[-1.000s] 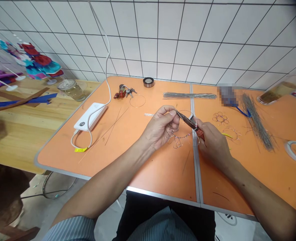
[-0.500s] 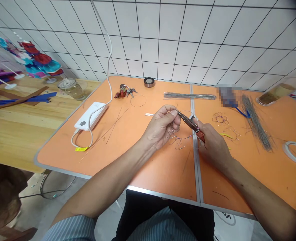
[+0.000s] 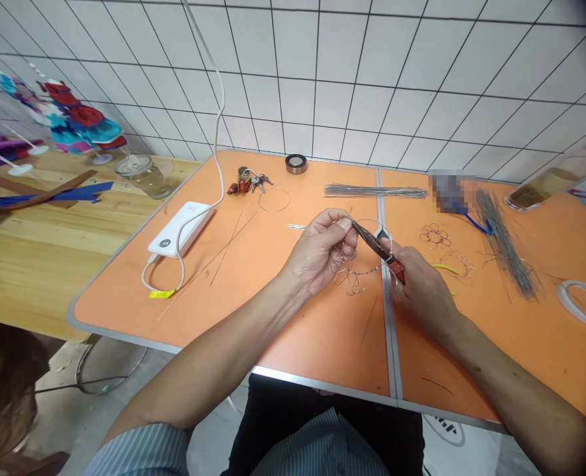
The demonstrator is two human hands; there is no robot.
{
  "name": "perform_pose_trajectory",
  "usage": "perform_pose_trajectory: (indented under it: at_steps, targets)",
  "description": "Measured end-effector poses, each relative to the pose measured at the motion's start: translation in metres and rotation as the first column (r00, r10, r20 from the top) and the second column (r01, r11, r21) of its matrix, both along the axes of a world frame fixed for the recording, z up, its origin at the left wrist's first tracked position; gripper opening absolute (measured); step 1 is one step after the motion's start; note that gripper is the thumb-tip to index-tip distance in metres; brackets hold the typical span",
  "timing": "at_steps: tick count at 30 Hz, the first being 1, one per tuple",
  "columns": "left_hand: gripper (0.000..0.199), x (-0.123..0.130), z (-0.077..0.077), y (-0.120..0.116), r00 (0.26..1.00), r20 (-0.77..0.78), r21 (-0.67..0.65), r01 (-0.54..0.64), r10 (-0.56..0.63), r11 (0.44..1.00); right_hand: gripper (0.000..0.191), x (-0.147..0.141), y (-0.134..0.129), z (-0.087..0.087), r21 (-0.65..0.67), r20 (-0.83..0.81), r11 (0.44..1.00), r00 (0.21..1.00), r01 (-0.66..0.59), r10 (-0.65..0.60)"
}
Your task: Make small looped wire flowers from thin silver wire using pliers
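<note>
Between thumb and fingers, my left hand pinches a thin bent wire piece with loops and small purplish beads. Part of that wire hangs below the hand, and a thin arc of it rises above. My right hand is wrapped round pliers with dark jaws and red-brown handles. The pliers' tip meets the wire at my left fingertips; whether the jaws grip it is too small to tell. Right of the pliers lie a flower-shaped wire loop and another wire ring.
A bundle of straight wires lies at the back, another bundle to the right. Further left are a tape roll, keys, a white power bank with its cable, and a glass jar. Another person's head shows lower left.
Both hands, the pliers and the wire piece hold nearly the same place. The view has shifted very slightly. At the far left edge, a hand now shows by the blue and brown strips.
</note>
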State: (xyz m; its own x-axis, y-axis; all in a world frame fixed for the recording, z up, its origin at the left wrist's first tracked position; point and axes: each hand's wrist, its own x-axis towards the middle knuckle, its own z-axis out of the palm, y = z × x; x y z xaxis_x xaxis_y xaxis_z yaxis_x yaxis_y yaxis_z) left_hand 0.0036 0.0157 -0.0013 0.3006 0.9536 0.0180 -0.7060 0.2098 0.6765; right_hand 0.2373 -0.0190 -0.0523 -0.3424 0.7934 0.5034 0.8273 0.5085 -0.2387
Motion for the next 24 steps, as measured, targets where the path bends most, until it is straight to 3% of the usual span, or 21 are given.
perform_pose_trajectory:
  at_steps: [17, 24]
  targets:
    - [0.026, 0.0002, 0.0032, -0.0009, 0.999, -0.035, -0.038, -0.007, 0.006, 0.999, 0.048, -0.0033, -0.0037, 0.0067, 0.000, 0.040, 1.000, 0.999, 0.029, -0.029]
    - [0.023, 0.0001, 0.0031, -0.0014, 1.000, -0.008, -0.014, 0.003, -0.003, 1.000, 0.047, -0.0058, -0.0032, 0.0044, 0.077, 0.040, 0.996, 0.998, 0.034, -0.038]
